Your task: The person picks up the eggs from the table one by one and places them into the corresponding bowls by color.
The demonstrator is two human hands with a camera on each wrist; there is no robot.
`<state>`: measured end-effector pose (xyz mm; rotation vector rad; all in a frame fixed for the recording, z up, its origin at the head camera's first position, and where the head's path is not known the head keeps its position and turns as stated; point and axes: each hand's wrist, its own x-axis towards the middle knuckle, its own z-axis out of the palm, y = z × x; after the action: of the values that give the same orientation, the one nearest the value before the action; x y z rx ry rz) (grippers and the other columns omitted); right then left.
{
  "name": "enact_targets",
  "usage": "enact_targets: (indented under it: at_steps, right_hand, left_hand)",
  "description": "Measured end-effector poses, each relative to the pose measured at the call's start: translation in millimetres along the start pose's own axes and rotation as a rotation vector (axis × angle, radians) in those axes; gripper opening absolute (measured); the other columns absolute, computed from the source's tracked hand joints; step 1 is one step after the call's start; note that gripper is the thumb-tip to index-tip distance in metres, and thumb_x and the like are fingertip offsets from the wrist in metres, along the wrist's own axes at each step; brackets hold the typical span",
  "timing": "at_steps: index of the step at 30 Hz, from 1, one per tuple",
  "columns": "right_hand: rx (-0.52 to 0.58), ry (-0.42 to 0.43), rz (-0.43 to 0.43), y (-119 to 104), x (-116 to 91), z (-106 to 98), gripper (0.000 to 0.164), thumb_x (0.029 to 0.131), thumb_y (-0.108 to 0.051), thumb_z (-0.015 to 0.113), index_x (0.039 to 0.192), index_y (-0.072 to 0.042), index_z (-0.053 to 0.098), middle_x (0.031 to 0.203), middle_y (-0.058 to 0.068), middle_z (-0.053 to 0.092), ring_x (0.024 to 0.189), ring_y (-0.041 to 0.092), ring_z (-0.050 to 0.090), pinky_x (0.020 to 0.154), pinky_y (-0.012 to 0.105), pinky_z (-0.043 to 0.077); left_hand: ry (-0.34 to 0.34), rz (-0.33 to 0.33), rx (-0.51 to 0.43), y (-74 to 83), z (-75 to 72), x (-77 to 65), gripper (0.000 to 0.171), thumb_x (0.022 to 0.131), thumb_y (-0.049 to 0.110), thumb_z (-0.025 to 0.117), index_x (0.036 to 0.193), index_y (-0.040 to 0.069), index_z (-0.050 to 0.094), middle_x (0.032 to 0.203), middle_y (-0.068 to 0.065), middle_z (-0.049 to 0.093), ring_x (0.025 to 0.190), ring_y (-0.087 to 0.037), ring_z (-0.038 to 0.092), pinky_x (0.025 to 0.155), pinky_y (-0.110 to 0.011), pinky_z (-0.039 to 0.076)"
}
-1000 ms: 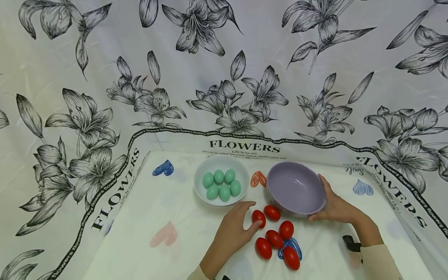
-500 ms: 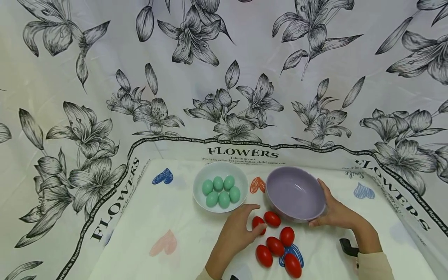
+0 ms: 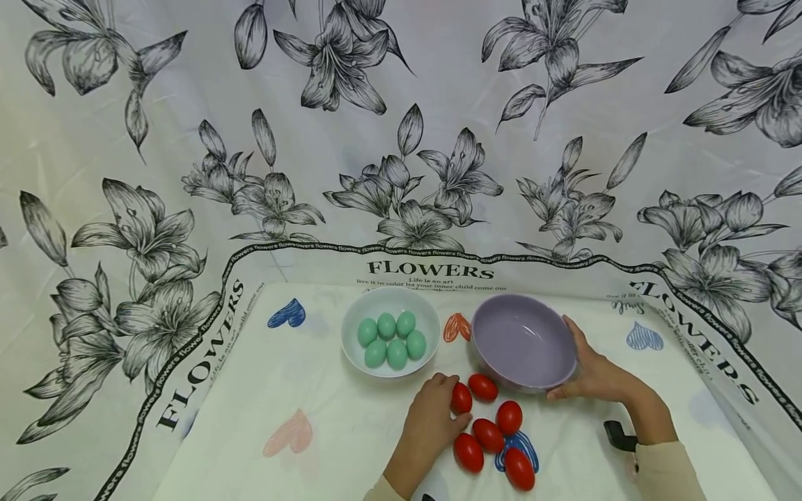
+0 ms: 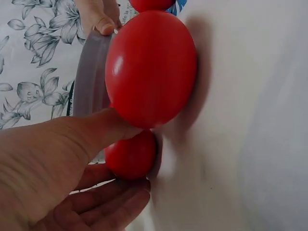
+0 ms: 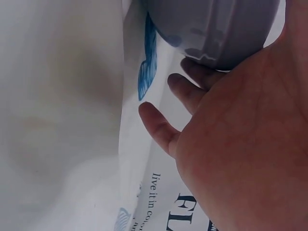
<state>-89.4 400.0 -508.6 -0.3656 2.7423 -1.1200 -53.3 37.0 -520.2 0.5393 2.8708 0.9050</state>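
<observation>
My left hand (image 3: 427, 421) has its thumb and fingers round a red egg (image 3: 461, 399) on the cloth. In the left wrist view the thumb and fingertips sit on either side of that egg, and a nearer red egg (image 4: 151, 70) partly covers the thumb's tip. Several other red eggs (image 3: 488, 435) lie to the right. A purple bowl (image 3: 526, 341), with nothing seen inside, leans towards the left. My right hand (image 3: 592, 374) holds its right side, thumb at the front; in the right wrist view several fingers (image 5: 159, 127) spread beside or under the bowl's outer wall.
A white bowl (image 3: 388, 298) with several green eggs (image 3: 397, 355) stands left of the purple bowl. The white cloth (image 3: 250, 390) bears printed hearts and rises behind as a flower-patterned backdrop (image 3: 376, 83).
My left hand has moved slightly right and its fingers have closed in round the red egg. My right hand stays on the purple bowl. The head view has shifted a little.
</observation>
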Motion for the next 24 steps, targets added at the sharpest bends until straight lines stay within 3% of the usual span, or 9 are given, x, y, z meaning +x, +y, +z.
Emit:
enact_targets:
  at_steps: [8, 13, 18, 24]
  right_hand:
    - [0.014, -0.006, 0.009, -4.4, -0.1, -1.5, 0.158, 0.066, -0.034, 0.103, 0.168, -0.018, -0.017, 0.165, 0.036, 0.02, 0.14, 0.067, 0.036, 0.104, 0.083, 0.037]
    - [0.019, -0.004, 0.001, -3.3, -1.7, -2.3, 0.157, 0.067, -0.033, 0.102, 0.168, -0.018, -0.018, 0.165, 0.037, 0.019, 0.14, 0.068, 0.035, 0.104, 0.083, 0.037]
    - [0.024, 0.001, -0.016, 0.8, -0.8, -2.3, 0.158, 0.067, -0.033, 0.102, 0.167, -0.018, -0.019, 0.166, 0.037, 0.018, 0.142, 0.066, 0.033, 0.105, 0.083, 0.035]
    - [0.049, -0.009, -0.025, 4.2, -1.1, 1.2, 0.158, 0.068, -0.031, 0.102, 0.167, -0.017, -0.02, 0.167, 0.036, 0.014, 0.144, 0.066, 0.03, 0.106, 0.083, 0.033]
  left_hand:
    - [0.005, 0.037, -0.124, 2.3, -16.0, 0.5, 0.063, 0.088, 0.039, 0.086, 0.142, 0.013, 0.066, 0.127, 0.0, 0.068, 0.112, -0.021, 0.068, 0.099, -0.039, 0.059]
    - [0.044, 0.149, -0.245, 10.5, -40.5, 4.9, 0.062, 0.09, 0.042, 0.083, 0.145, 0.021, 0.063, 0.128, 0.009, 0.066, 0.11, -0.014, 0.066, 0.093, -0.029, 0.059]
    - [0.094, 0.302, -0.316, 19.3, -62.8, 24.0, 0.061, 0.091, 0.039, 0.082, 0.146, 0.022, 0.062, 0.13, 0.01, 0.066, 0.111, -0.008, 0.064, 0.095, -0.03, 0.059]
    - [0.084, 0.36, -0.307, 27.8, -75.7, 52.9, 0.06, 0.09, 0.036, 0.081, 0.144, 0.017, 0.063, 0.124, 0.007, 0.066, 0.105, -0.015, 0.065, 0.091, -0.028, 0.059]
